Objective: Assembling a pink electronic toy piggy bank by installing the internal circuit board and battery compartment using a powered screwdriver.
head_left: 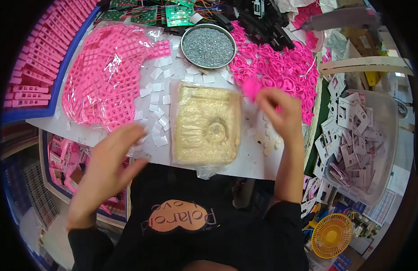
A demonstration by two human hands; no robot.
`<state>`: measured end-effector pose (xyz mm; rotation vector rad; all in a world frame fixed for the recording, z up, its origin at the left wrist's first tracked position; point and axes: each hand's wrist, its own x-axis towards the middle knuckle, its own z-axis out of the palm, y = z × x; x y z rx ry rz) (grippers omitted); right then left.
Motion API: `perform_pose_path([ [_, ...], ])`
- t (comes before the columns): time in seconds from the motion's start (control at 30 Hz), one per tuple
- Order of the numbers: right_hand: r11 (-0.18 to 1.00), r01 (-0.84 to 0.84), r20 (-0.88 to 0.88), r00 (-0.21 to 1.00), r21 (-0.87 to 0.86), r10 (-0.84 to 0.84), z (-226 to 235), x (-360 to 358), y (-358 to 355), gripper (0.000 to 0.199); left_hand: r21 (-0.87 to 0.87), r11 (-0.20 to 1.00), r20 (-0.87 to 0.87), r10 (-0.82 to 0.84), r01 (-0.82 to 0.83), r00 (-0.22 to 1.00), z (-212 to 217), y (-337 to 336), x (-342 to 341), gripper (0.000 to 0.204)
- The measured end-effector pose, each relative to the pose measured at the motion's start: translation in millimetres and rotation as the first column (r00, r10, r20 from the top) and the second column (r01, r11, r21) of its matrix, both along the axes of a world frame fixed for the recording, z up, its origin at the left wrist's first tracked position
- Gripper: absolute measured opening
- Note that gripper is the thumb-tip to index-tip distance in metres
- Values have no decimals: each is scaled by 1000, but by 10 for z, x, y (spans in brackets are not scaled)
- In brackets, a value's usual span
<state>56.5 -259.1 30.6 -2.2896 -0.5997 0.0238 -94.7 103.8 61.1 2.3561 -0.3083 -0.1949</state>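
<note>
My right hand (283,113) is over the right side of the table, its fingers pinching a bright pink plastic piece (251,88) blurred by motion. Just behind it spreads a heap of pink plastic rings (285,67). At the front left edge my left hand (110,160) hovers with fingers apart, holding nothing. Between my hands lies a yellowish block wrapped in clear plastic (195,117), with a round recess and raised ring in its right half. Small white squares (158,86) are scattered left of the block.
A round tin of small metal screws (208,47) stands behind the block. Left lies a bag of pink grid-shaped parts (105,67), beside a blue-edged tray (51,110). Green circuit boards (179,16) and black parts (258,27) are at the back. A clear bin (380,149) stands right.
</note>
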Motion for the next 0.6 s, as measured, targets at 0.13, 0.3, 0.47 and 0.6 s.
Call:
perform_pose_path([
  [0.13, 847, -529, 40, 848, 48, 528, 224, -449, 251, 10, -619, 780, -36, -146, 92, 989, -405, -680, 485, 50],
  [0.3, 973, -46, -351, 928, 228, 126, 8, -755, 320, 13, -405, 871, 324, -148, 278, 934, -710, -986, 556, 31],
  [0.47, 968, 103, -445, 896, 230, 11, -223, -811, 434, 16, -239, 963, 326, -45, 128, 944, -880, -1102, 394, 33],
  [0.6, 997, 25, -302, 953, 78, 0, -206, -717, 468, 15, -194, 975, 287, -50, 110, 957, -827, -1157, 379, 35],
])
